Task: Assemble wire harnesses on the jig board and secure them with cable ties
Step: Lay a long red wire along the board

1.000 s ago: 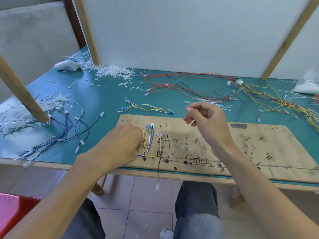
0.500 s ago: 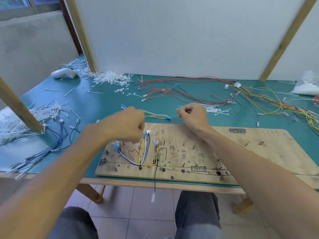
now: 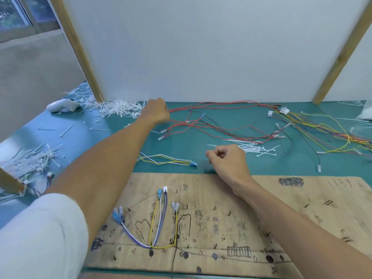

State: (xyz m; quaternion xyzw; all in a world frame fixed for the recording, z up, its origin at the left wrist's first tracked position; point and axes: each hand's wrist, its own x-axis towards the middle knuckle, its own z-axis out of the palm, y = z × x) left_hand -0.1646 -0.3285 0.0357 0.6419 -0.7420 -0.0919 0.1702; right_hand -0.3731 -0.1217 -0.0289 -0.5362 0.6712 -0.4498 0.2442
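One change, left hand (image 3: 158, 112) now at red wires (image 3: 193, 123)

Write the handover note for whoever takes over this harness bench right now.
Left hand: stretched to the left ends of the loose red wires on the green mat; grip hidden.
Right hand: fingers curled, nothing visible in it, at the wooden jig board's far edge.
Done: yellow, white and purple wires routed on the board's left part.
Left: add further wires, then tie; I see no tie on the harness. White cable ties lie just beyond the right hand.
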